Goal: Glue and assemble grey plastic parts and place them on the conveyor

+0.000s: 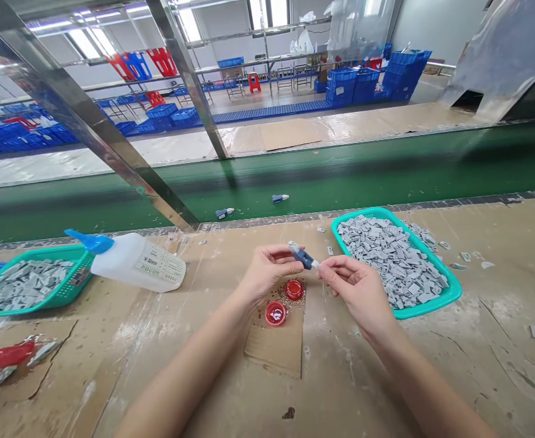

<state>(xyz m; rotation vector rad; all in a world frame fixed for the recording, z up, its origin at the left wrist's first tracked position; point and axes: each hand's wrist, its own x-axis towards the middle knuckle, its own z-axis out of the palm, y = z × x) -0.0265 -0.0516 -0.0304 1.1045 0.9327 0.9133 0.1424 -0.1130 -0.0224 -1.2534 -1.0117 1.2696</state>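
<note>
Between the thumb and fingers of my left hand (274,267) is a small dark blue plastic part with light grey ends (301,255). The fingertips of my right hand (352,283) are pinched at its lower right end, by a small pale piece (315,264). Whether that piece is joined to the blue part, I cannot tell. Just below my hands, two small red round caps, one upper (294,290) and one lower (276,313), sit on a cardboard scrap (274,350). The lower one looks to hold something shiny and wet.
A green basket (452,295) of grey plastic pieces stands right, another (60,298) left. Beside the left one a white bottle with a blue nozzle (142,261) lies tilted. Two blue parts, one left (224,213) and one right (280,198), lie on the green belt (363,176). A metal post (112,146) slants at left.
</note>
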